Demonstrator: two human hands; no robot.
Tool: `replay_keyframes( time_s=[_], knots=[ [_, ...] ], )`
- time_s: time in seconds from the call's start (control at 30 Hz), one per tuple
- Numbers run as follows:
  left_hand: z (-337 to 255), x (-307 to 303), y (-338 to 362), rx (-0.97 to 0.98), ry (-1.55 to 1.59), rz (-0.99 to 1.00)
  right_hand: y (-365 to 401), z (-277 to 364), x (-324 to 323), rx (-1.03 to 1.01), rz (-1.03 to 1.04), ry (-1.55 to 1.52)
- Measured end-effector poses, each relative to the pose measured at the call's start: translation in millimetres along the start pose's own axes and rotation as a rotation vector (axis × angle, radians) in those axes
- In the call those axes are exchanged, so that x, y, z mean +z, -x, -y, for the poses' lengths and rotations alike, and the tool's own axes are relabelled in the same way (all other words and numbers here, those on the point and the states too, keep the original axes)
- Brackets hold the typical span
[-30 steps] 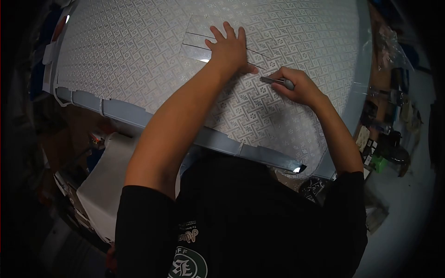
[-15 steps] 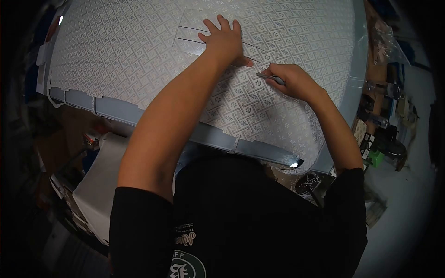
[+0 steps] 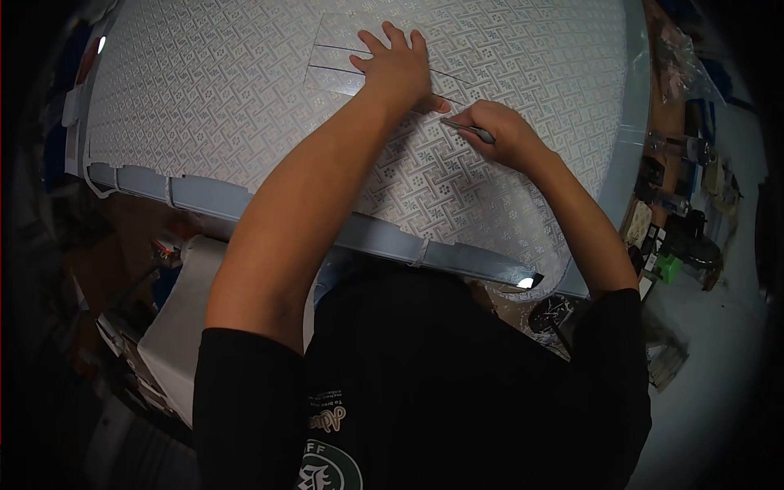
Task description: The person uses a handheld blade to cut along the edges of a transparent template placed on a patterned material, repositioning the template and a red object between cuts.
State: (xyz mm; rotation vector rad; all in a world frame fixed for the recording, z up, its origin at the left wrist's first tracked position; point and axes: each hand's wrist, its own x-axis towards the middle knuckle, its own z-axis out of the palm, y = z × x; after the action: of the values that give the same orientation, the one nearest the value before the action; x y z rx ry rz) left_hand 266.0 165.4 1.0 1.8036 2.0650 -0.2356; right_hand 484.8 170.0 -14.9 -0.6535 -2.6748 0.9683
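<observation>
Evidently, in the head view, pressing the clear plate with 2 dark lines onto the patterned cloth with the left hand, 4 fingers and thumb spread wide; gripping the grey knife just beside the plate with the right hand, fingers curled closed.

Dim, greyish light. Soft shadow on the patterned sheet, left of the right grip. White glare below it on the table edge. Periphery dark, curved, blurred.
</observation>
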Motion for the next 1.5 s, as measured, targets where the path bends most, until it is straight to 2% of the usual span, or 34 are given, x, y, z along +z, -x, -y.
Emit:
replay_keyframes(
  time_s=[0.03, 0.17, 0.27, 0.37, 0.4, 0.47, 0.53, 0.6, 0.7, 0.77, 0.8, 0.87, 1.0, 1.23, 1.5],
  knots=[
    [0.6, -0.4, 0.7, 0.005, 0.000, -0.005, -4.4, 2.7, 6.0, -0.059, -0.073, -0.014],
    [5.3, -0.1, 0.8, 0.042, -0.013, -0.065, -14.3, 11.2, 16.7, -0.053, -0.133, 0.006],
    [27.3, -10.0, -15.1, 0.138, -0.060, 0.020, -11.1, 9.3, 16.8, 0.000, -0.095, -0.036],
    [38.0, -14.6, -6.8, 0.210, -0.111, -0.069, -20.0, 8.2, 18.2, -0.003, -0.063, -0.026],
    [41.6, -11.1, -9.5, 0.211, -0.120, -0.066, -26.2, 8.6, 21.6, 0.001, -0.050, -0.018],
    [43.3, -0.7, -13.5, 0.095, -0.034, -0.152, -36.9, 11.8, 34.2, 0.019, -0.042, -0.016],
    [47.5, -7.4, -12.2, 0.067, -0.052, -0.132, -60.5, 19.3, 49.3, -0.025, -0.137, 0.001],
    [54.1, -12.5, -9.8, 0.033, -0.073, -0.112, -70.8, 29.1, 47.9, -0.001, -0.118, 0.019],
    [69.1, -12.7, -18.0, 0.108, -0.151, -0.101, -75.3, 34.1, 46.2, 0.036, -0.096, 0.029],
    [102.6, -6.1, -41.6, 0.320, -0.125, -0.053, -73.7, 33.1, 45.3, 0.047, -0.091, 0.017],
    [116.1, -8.4, -41.0, 0.316, -0.124, -0.054, -74.1, 32.6, 45.0, 0.051, -0.078, 0.029],
    [138.5, -16.2, -39.5, 0.530, -0.232, -0.159, -77.3, 32.8, 43.7, 0.049, -0.067, 0.038],
    [141.6, -20.3, -44.9, 0.522, -0.235, -0.081, -95.4, 38.8, 56.8, 0.052, -0.068, 0.012],
    [153.4, -11.3, -56.1, 0.602, -0.171, -0.210, -162.8, 51.7, 105.8, -0.037, -0.241, -0.114],
    [153.9, -15.0, -56.6, 0.584, -0.162, -0.139, -165.2, 46.1, 116.6, -0.048, -0.270, -0.159]
  ],
)
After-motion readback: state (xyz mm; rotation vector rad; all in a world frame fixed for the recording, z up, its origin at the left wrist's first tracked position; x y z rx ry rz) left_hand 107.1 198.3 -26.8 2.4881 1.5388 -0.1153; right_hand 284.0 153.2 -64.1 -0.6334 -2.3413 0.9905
